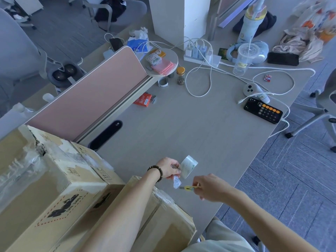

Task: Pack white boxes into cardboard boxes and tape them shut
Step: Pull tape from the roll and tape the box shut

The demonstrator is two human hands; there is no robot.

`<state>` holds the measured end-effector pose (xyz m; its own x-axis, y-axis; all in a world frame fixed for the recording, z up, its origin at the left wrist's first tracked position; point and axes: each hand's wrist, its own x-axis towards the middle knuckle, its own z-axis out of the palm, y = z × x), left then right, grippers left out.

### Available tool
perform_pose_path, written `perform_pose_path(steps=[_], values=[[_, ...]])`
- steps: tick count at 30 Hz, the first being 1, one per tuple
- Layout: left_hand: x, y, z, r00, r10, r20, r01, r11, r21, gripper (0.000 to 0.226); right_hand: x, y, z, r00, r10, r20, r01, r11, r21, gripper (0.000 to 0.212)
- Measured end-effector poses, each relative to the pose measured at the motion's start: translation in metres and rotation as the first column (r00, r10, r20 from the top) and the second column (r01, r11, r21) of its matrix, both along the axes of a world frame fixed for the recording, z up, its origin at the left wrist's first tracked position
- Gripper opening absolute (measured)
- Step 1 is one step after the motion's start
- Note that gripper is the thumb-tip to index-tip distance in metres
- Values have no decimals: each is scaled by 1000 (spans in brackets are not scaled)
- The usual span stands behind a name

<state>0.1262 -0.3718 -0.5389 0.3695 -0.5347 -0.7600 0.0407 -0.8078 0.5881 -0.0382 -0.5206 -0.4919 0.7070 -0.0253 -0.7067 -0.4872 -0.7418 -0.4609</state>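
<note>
The left hand [168, 169] pinches one roll of clear tape [189, 166] just above the grey desk [181, 124], a crumpled loose end of tape [176, 182] hanging below the fingers. The right hand [209, 188] grips one yellow utility knife [189, 187], its blade tip touching that loose end. Two worn cardboard boxes lie to the left: a larger box [54, 179], scarred with torn tape, and a nearer box [163, 215] under the left forearm.
</note>
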Motion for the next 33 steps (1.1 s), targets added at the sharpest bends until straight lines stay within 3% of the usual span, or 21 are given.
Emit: perform_pose_path(steps=[5, 11, 14, 20, 28, 33], values=[[0, -1, 1, 1000, 2, -2, -2, 1000, -7, 9, 16, -41, 20, 997, -71, 23, 71, 997, -6, 9], [-2, -1, 2, 999, 33, 8, -33, 999, 22, 3, 36, -74, 6, 927, -352, 132, 359, 932, -35, 18], [-3, -1, 2, 994, 84, 74, -91, 991, 99, 13, 50, -79, -15, 884, -449, 134, 452, 892, 5, 18], [-5, 0, 4, 989, 108, 102, -128, 966, 225, 26, 79, -82, -47, 908, -398, 131, 395, 917, 52, 13], [-6, -3, 5, 984, 90, 152, -136, 935, 327, 13, 110, -89, -76, 956, -274, 108, 272, 962, 32, 6], [-4, -8, 5, 985, 80, 155, -130, 929, 347, 25, 122, -97, -84, 990, -108, 94, 116, 990, -79, 3]])
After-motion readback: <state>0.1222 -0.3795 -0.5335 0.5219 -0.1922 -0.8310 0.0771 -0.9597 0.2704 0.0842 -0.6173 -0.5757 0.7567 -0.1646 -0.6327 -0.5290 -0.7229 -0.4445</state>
